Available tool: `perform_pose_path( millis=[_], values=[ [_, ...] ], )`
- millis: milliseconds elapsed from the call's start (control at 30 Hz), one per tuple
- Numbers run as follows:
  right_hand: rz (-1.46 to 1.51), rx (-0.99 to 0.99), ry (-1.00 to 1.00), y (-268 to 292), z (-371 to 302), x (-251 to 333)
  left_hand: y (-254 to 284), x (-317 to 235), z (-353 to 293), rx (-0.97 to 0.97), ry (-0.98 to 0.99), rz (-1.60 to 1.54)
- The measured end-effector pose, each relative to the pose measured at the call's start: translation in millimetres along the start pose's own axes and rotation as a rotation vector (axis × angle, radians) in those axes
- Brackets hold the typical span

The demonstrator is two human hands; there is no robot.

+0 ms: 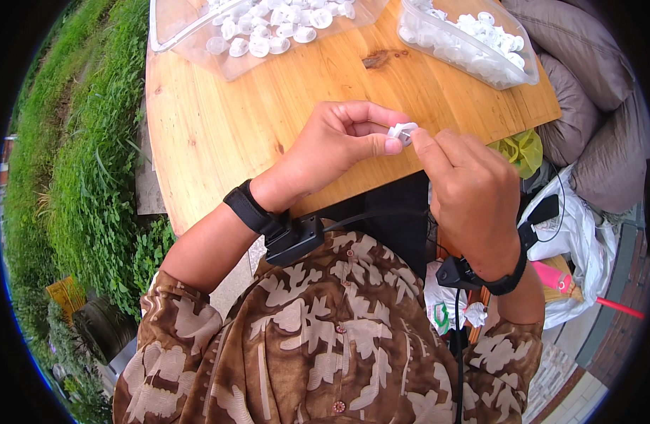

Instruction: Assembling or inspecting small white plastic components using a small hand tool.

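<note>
Between the thumb and index finger of my left hand (323,147) is a small white plastic piece (403,132), held above the near part of the wooden table (325,92). My right hand (475,194) comes in from the right with its fingers curled. Its index fingertip meets the right side of the piece. Whatever its other fingertips pinch, if anything, is hidden behind the hand. Beyond my left hand, a clear plastic bin (247,69) contains many round white plastic pieces (260,46). A second clear tub (505,83) at the far right is filled with similar white pieces (480,42).
Black straps with small boxes and cables circle both my wrists. Grey-brown padded bundles (586,42) crowd the table's right side. Below them lie a yellow bag (523,152) and a white plastic bag (586,247). Grass and plants (91,141) border the left.
</note>
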State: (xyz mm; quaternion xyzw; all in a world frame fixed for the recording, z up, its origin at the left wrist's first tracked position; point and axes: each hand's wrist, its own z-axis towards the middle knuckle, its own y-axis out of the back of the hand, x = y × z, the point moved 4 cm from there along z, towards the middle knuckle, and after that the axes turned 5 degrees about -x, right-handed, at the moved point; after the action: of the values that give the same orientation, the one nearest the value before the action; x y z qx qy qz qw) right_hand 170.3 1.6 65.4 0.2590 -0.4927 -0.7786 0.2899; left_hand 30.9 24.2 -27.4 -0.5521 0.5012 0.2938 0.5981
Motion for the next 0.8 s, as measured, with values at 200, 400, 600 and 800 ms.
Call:
perform_pose_path(
  millis=[200, 400, 600, 800],
  values=[
    [0.119, 0.017, -0.008, -3.8, 2.8, -10.6, 3.0, 4.7, 1.0, 0.007, -0.007, 0.021],
    [0.345, -0.135, -0.208, -1.2, -6.5, -28.7, 7.7, 3.7, 2.0, 0.006, 0.067, -0.285],
    [0.494, -0.200, -0.330, -12.3, -13.9, -23.6, 4.7, 4.8, 1.2, 0.017, 0.081, -0.355],
    [0.479, -0.185, -0.365, -13.6, -14.5, -19.1, 3.1, 6.5, 0.0, 0.014, 0.063, -0.362]
  ],
)
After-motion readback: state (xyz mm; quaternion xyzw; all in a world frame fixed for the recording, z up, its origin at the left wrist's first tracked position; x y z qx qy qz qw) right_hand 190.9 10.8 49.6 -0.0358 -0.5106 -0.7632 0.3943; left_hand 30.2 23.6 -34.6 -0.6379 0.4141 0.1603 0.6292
